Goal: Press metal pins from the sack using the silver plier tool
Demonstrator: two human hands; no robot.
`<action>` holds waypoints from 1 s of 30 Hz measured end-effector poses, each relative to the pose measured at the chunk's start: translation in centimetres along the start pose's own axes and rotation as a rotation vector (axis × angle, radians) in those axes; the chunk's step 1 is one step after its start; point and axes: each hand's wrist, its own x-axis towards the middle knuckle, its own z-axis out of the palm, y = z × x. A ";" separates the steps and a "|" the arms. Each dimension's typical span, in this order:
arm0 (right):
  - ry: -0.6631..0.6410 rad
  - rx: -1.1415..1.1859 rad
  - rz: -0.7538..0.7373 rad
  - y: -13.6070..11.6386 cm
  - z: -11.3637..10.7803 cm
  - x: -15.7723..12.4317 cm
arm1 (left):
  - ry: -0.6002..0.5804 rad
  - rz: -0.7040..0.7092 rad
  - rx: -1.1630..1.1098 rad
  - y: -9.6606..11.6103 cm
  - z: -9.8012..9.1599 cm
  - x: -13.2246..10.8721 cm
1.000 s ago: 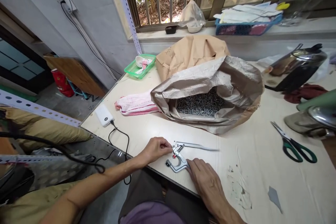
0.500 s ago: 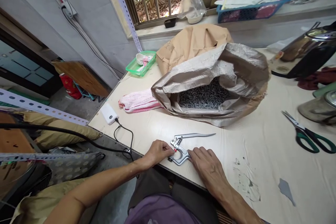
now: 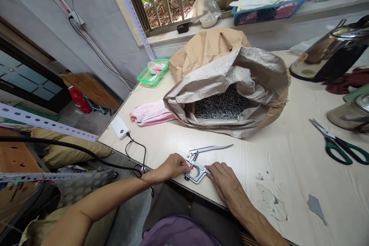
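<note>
On the bench (image 3: 245, 165), the right hand (image 3: 226, 180) grips one handle of silver pliers (image 3: 202, 175); the left hand (image 3: 174, 167) pinches beside their red part (image 3: 191, 167), perhaps around something too small to see. Beyond, an open sack (image 3: 201, 86) holds metal pieces (image 3: 220, 104); scissors (image 3: 330, 136) lie right.

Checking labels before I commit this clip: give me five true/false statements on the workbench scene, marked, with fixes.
1. The right hand grips a handle of the pliers. True.
2. The left hand holds the scissors. False: its fingertips are at the head of the pliers; the scissors lie on the table.
3. The open sack has small metal pieces showing inside. True.
4. The green basket stands on the windowsill. False: it stands on the table.
5. The white power bank lies left of the sack in this view. True.
</note>
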 end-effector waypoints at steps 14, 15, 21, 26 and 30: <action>0.009 0.003 -0.018 0.1 0.9 -0.7 | -0.057 -0.007 -0.006 0.1 0.1 -0.2; 0.007 0.005 -0.018 0.2 0.8 -0.6 | -0.054 -0.017 -0.021 0.1 0.2 -0.3; -0.071 0.025 -0.041 -0.1 -1.0 0.1 | -0.059 -0.050 -0.059 -0.3 0.5 -0.5; -0.135 -0.029 -0.066 0.2 -2.4 0.3 | -0.068 -0.029 -0.062 -0.4 0.4 -0.7; -0.098 -0.184 -0.074 1.6 -2.0 0.4 | -0.142 -0.066 -0.046 0.4 -0.4 -0.5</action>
